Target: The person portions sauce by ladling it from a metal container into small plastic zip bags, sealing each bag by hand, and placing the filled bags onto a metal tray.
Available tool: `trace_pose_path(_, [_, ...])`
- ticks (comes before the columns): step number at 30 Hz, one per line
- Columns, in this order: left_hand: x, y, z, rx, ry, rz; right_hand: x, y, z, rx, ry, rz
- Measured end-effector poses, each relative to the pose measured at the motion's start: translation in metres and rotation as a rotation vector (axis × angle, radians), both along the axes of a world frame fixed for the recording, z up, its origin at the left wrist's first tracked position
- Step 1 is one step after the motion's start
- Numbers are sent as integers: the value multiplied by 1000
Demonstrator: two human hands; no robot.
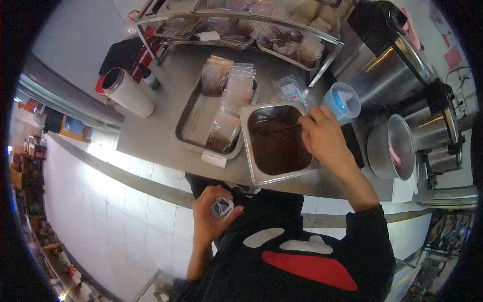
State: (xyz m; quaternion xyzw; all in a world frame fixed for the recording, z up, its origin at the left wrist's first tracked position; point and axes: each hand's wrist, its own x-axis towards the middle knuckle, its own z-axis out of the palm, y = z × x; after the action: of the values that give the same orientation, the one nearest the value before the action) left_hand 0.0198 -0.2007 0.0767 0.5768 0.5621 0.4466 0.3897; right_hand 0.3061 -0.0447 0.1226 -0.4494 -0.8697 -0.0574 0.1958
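My left hand, in front of the table edge, is closed around a small clear plastic bag whose mouth faces up. Over on the right, my right hand grips a thin, dark-looking utensil above a deep square metal pan. Dark brown liquid fills much of the pan. The utensil's far end lies at the liquid, and its kind cannot be made out. Beside the pan, a shallow metal tray holds a row of small filled clear bags.
A metal rack with loaded trays stands at the back. A pale cylindrical flask lies tilted at left. To the right are a clear plastic tub, a round metal bowl and large steel pots.
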Motion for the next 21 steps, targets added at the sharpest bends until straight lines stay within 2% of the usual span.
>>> trace_pose_path(3, [-4,-1,-7,84,106,-24,3,-2,5,-93,15,107])
trace_pose_path(8, [2,4,-6,31,44,-10,19,-17,10,-286,22,121])
trace_pose_path(14, [7,21,-3,87,-9,-65,53,-27,-5,-444,307,24])
trace_pose_path(17, [10,32,3,86,-10,-77,65,-42,-23,-572,537,-143])
trace_pose_path(21, [17,46,5,101,-44,-72,71,-55,-37,-602,661,-262])
